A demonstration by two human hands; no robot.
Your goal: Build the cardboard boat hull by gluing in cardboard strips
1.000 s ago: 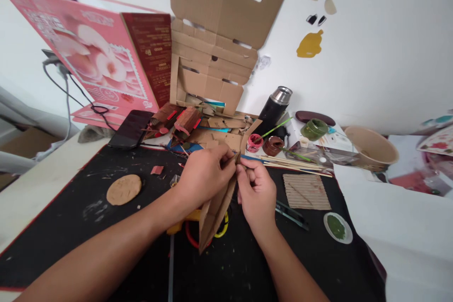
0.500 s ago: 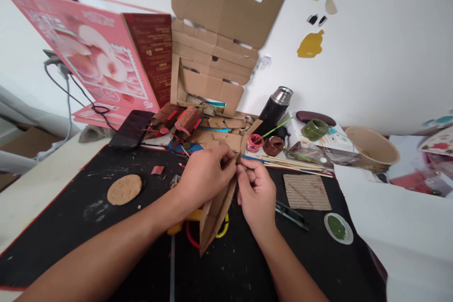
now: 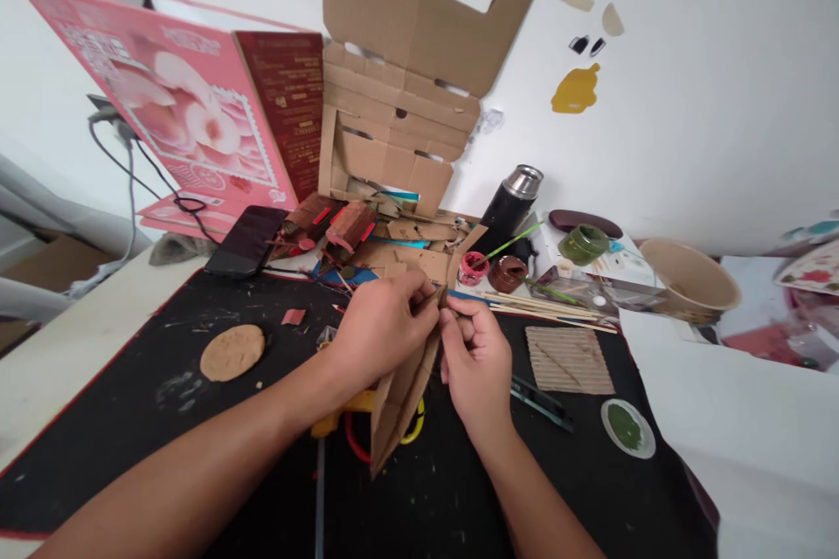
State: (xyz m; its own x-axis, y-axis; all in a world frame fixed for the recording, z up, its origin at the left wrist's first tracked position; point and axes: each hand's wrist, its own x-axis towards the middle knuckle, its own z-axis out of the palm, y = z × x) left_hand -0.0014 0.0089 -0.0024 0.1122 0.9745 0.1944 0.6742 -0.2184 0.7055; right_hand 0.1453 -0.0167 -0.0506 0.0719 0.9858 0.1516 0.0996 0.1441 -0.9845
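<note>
A folded piece of brown cardboard [image 3: 401,406] stands tilted between my hands, its pointed lower end toward me. My left hand [image 3: 386,327] is closed around its upper left side, the fingertips partly hidden by the hand itself. With thumb and forefinger, my right hand [image 3: 475,349] pinches the top edge of the same cardboard. Behind and under it lie a yellow tool [image 3: 328,424] with a long grey rod and a pair of red and yellow handles [image 3: 414,430], mostly covered. A dark green box cutter [image 3: 543,403] rests just right of my right hand.
On the black mat [image 3: 262,472] are a round tan disc [image 3: 232,353], a corrugated cardboard square [image 3: 570,358] and a lid with green paint [image 3: 627,429]. Paint jars [image 3: 508,272], wooden sticks [image 3: 557,307], a black flask [image 3: 511,205] and small brown-red models [image 3: 350,225] line the back.
The view has shifted very slightly, so everything sits a little lower. Both hands keep their hold on the folded cardboard, with hardly any other movement.
</note>
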